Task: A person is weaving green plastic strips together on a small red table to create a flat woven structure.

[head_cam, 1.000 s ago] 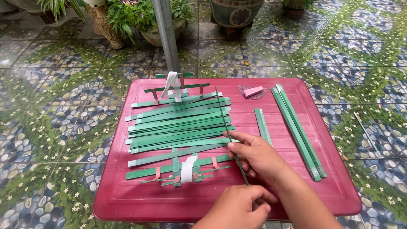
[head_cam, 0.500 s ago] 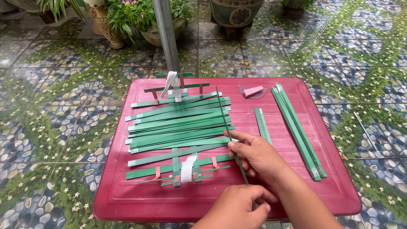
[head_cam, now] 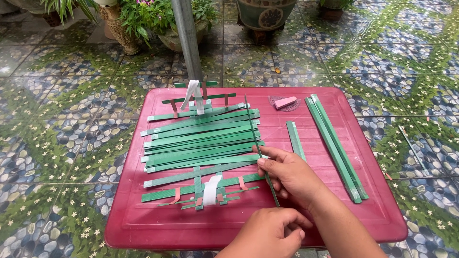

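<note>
A red plastic tabletop (head_cam: 143,224) was seen from above, set on a patterned tile floor (head_cam: 57,143). A mat of green strips (head_cam: 201,141) lay across it, bound at the near and far ends by short cross strips and white tape pieces (head_cam: 211,189). A thin green strip (head_cam: 256,143) was laid upright across the mat's right edge. The right hand (head_cam: 291,174) was pressed on the mat's right ends, fingers curled over the thin strip, apparently pinching it. The left hand (head_cam: 267,234) was held loosely curled at the near edge; whether it gripped anything could not be told. Spare long strips (head_cam: 337,148) and one short strip (head_cam: 295,139) lay apart to the right, and a pink piece (head_cam: 285,102) beyond. Risk noted: the loose strips were unfixed at the right, so a sideways drag by the right hand could fan them out or slip the thin strip.
</note>
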